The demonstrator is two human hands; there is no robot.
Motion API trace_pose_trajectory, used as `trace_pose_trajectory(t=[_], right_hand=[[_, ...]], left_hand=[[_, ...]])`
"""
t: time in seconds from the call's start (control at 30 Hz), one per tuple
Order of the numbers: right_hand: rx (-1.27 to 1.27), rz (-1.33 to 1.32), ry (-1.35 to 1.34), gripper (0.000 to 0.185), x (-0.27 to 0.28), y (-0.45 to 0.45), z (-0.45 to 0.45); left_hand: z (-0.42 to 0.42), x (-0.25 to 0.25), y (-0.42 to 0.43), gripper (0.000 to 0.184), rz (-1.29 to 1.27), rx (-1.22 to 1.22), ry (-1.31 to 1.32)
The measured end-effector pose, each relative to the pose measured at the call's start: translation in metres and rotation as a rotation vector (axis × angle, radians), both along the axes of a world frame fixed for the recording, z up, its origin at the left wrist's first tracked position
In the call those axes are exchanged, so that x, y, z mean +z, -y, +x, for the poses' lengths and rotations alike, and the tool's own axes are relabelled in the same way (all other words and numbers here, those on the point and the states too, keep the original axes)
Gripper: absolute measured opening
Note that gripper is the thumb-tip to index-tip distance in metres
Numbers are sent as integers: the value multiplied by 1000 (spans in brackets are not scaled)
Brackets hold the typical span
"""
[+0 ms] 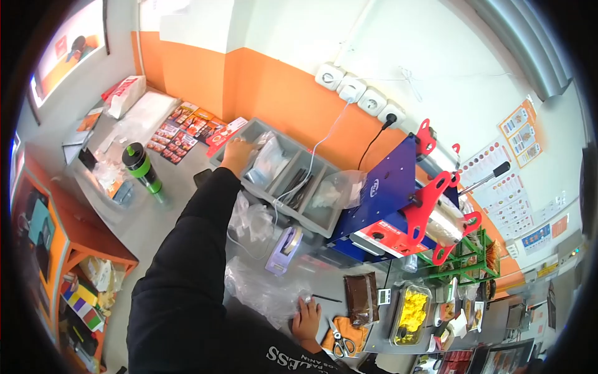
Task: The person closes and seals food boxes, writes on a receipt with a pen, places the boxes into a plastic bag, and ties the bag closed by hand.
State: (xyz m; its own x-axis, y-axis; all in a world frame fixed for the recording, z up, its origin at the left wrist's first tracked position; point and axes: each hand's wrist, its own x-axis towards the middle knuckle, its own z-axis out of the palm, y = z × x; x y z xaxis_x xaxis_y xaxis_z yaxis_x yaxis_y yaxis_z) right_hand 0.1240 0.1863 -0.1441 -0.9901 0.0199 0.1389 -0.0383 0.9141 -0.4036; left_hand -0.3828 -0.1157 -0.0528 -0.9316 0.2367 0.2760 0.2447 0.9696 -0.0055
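Observation:
My left hand (238, 156) reaches into the end compartment of a grey divided tray (254, 129), its fingers bent in beside packed clear plastic bags (269, 163). What those fingers hold, if anything, is hidden. Down by the table's near side, my right hand (306, 319) lies with fingers stretched out at the edge of a crumpled clear plastic sheet (265, 293). Close to that hand are a black stick-like item (327, 298), scissors (341, 344) on an orange cloth (355, 331), and a brown packet (361, 299). A purple tape dispenser (284, 250) stands between the tray and the sheet.
A blue machine (380, 181) with red brackets and metal rollers borders the tray on the right. White cables cross the tray from wall sockets (352, 89). Left are a black-and-green bottle (142, 167) and printed leaflets (180, 132). A container of yellow food (411, 315) sits right.

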Motion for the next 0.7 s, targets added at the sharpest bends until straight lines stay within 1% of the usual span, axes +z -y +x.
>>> trace_pose_trajectory(t=[0.07, 0.1, 0.23, 0.3, 0.33, 0.4, 0.47, 0.53, 0.63, 0.7], right_hand=[[-20, -11, -15, 50, 2, 1, 0], [-16, -13, -7, 50, 3, 0, 1], [-23, -49, -17, 49, -2, -2, -2], [-29, -28, -42, 48, -7, -5, 2], [-30, -14, -57, 46, -8, -3, 3], [-42, -68, -54, 42, 4, -2, 2], [-62, -96, -60, 41, 4, -3, 1], [-72, -110, -69, 40, 6, -3, 5], [-55, -105, -85, 42, 9, -2, 4], [-56, -107, -105, 42, 9, -2, 4]], left_hand=[[-8, 7, 3, 18, -185, 81, 97], [-9, 4, 6, 16, -101, 66, -48], [-12, 13, 22, 15, -149, -24, -178], [-12, 21, 23, 19, 20, 2, -181], [-13, 27, 23, 19, -26, -34, -164], [-11, 37, 20, 21, -23, 80, -147], [-12, 44, 21, 21, -85, 62, -142], [-15, 49, 22, 20, 25, 57, -185], [-5, 70, 18, 21, 11, 95, -138], [-11, 67, 21, 20, 26, 106, -179]])
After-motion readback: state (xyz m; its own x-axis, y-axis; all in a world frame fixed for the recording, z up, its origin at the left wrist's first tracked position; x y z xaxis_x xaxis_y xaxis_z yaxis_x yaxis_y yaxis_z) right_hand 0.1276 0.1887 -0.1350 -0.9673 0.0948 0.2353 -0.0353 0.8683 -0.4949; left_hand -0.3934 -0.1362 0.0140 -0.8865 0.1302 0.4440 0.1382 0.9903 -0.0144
